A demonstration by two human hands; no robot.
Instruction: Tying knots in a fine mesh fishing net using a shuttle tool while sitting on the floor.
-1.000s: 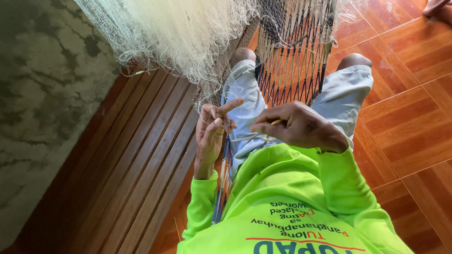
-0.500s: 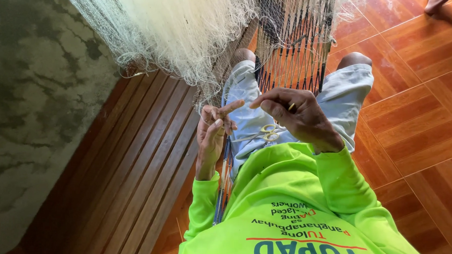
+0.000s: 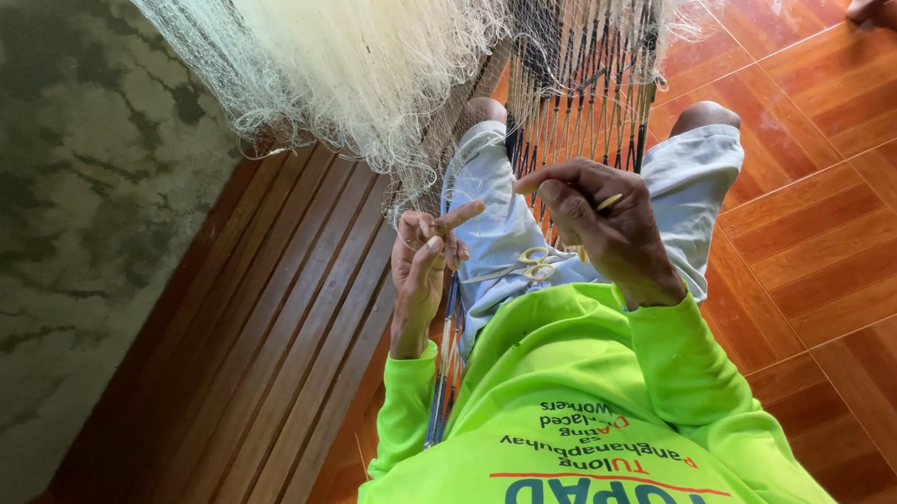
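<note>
Net mending, hands raised at frame centre.

I see the pale fishing net point(image 3: 362, 56) hanging across the upper middle, its dark strands point(image 3: 582, 88) running down between my knees. My right hand point(image 3: 607, 227) is curled, fingertips point(image 3: 530, 180) pinching a strand, a yellowish netting needle point(image 3: 609, 203) tucked inside. My left hand point(image 3: 424, 263) is half open, forefinger out, beside the strands. Yellow-handled scissors point(image 3: 533, 264) lie on my lap, between both hands.
</note>
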